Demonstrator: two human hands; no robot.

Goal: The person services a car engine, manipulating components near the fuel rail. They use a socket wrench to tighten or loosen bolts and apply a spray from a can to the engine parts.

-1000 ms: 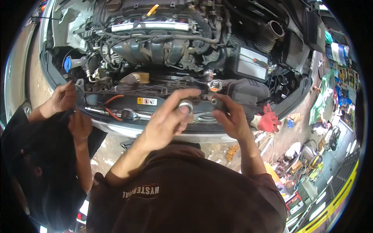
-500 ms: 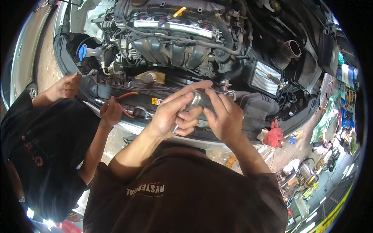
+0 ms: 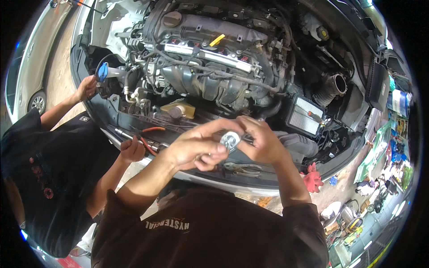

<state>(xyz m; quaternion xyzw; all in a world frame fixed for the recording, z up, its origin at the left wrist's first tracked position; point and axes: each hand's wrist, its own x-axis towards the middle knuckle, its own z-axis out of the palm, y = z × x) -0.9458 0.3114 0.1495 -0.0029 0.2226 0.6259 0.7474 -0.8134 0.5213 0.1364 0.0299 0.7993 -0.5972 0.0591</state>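
Note:
Over the front edge of the engine bay, my left hand (image 3: 192, 149) is closed around a shiny metal ratchet wrench (image 3: 230, 140), its rounded head turned up toward me. My right hand (image 3: 261, 140) meets it from the other side, fingers bent around a dark part at the head; what that part is stays hidden by the fingers. The fingertips of both hands nearly touch. Just below them, pliers (image 3: 243, 169) lie on the front panel. A co-worker on the left has one hand (image 3: 87, 88) at a blue cap (image 3: 103, 71) and the other hand (image 3: 132, 149) near the front edge.
The engine (image 3: 201, 76) fills the bay ahead. At right a screwdriver (image 3: 315, 117) lies on a white pleated air filter (image 3: 306, 118). Orange-handled pliers (image 3: 147, 144) and a long metal bar tool (image 3: 127, 134) rest at front left. A red glove (image 3: 313, 178) lies on the front right edge.
The wrench head has turned to face me and moved slightly down as my right hand closed in. The co-worker's far hand has reached up to the blue cap. My view has shifted.

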